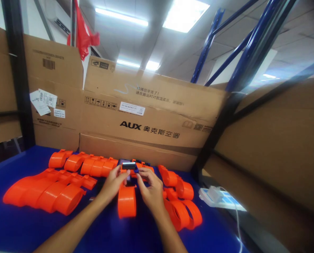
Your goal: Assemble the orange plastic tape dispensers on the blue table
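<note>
My left hand (114, 183) and my right hand (149, 188) meet over the blue table (20, 225), both pinching a small dark device with a shiny face (129, 166). Directly below the hands lies an orange plastic ring part (126, 202). The fingers of both hands are closed on the edges of the device. Its lower part is hidden behind my fingers.
Rows of orange plastic parts lie to the left (48, 191), behind (93, 165) and to the right (182, 205). Large cardboard boxes (151, 119) wall in the back and right. A white power strip with a cable (216, 196) sits at the right edge.
</note>
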